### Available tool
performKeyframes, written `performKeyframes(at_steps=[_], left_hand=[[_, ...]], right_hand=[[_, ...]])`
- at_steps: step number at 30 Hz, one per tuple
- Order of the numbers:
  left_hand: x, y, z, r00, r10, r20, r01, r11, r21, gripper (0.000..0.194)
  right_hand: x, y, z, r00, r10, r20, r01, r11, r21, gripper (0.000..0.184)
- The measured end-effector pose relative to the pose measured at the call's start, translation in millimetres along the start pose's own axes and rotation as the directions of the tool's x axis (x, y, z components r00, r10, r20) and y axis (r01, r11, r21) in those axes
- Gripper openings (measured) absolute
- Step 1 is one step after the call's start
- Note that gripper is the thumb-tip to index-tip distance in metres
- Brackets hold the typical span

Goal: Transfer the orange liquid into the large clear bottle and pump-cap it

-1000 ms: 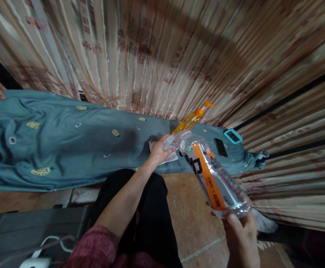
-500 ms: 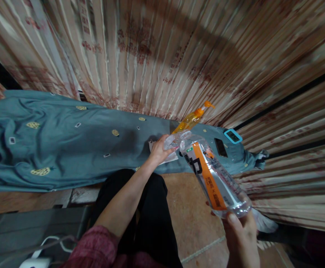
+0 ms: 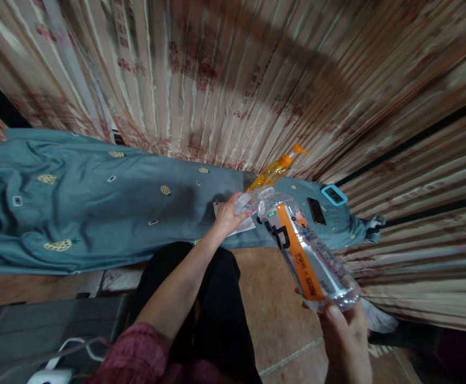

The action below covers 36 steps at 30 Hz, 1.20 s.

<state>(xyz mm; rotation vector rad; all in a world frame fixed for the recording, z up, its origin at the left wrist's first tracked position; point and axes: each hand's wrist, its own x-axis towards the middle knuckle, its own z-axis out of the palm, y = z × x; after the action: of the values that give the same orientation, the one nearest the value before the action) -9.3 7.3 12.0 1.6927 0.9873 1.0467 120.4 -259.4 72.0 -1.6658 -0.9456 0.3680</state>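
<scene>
A large clear plastic bottle (image 3: 302,250) with an orange and silver label slants across the view. Its lower end rests in my right hand (image 3: 347,333), thumb over the near side. At the bottle's upper end my left hand (image 3: 230,213) grips a clear plastic piece (image 3: 252,200); I cannot tell whether it is joined to the bottle or only pressed against it. Just behind stands a pump bottle (image 3: 275,173) of yellow liquid with an orange pump head. Under my left hand lies a white paper sheet (image 3: 244,226), partly covered.
A teal cloth with pineapples (image 3: 136,197) covers the long narrow surface. To the right lie a dark phone (image 3: 316,212) and a blue-framed digital clock (image 3: 334,195). A pleated curtain (image 3: 216,80) hangs behind. At lower left sits a dark grey case (image 3: 96,314) with a white cable.
</scene>
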Motion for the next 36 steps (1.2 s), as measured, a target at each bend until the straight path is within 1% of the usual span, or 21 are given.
performKeyframes(at_steps=[3,6,13,23,28,33,36], left_hand=[[-0.3,0.3,-0.5,1.000,0.010,-0.002,-0.010,1.000,-0.010,0.051],[-0.8,1.4,-1.5,1.000,0.007,0.005,-0.007,1.000,-0.007,0.050],[-1.1,3.0,-2.1,1.000,-0.006,0.005,0.006,1.000,0.002,0.053],[-0.6,1.5,-0.8,1.000,-0.001,0.015,0.000,1.000,0.027,0.051],[-0.8,1.9,-1.4,1.000,0.001,0.009,-0.001,1.000,0.023,0.052],[-1.2,3.4,-2.1,1.000,-0.010,0.026,0.010,1.000,0.023,0.051],[-1.0,3.0,-1.7,1.000,-0.005,0.009,0.005,1.000,0.011,0.051]], right_hand=[[-0.4,-6.7,3.9,0.994,0.105,-0.035,-0.102,0.991,0.084,0.073],[-0.6,-11.8,7.1,0.982,0.176,-0.065,-0.164,0.974,0.155,0.080],[-0.8,-10.3,6.4,0.983,0.169,-0.071,-0.158,0.978,0.139,0.078],[-0.5,-11.7,6.4,0.982,0.184,-0.047,-0.175,0.974,0.146,0.076],[-0.3,-10.3,5.7,0.983,0.179,-0.043,-0.172,0.975,0.143,0.071],[-0.5,-9.9,5.5,0.983,0.177,-0.047,-0.169,0.975,0.142,0.072],[-0.6,-8.2,4.9,0.986,0.164,-0.038,-0.157,0.977,0.141,0.070]])
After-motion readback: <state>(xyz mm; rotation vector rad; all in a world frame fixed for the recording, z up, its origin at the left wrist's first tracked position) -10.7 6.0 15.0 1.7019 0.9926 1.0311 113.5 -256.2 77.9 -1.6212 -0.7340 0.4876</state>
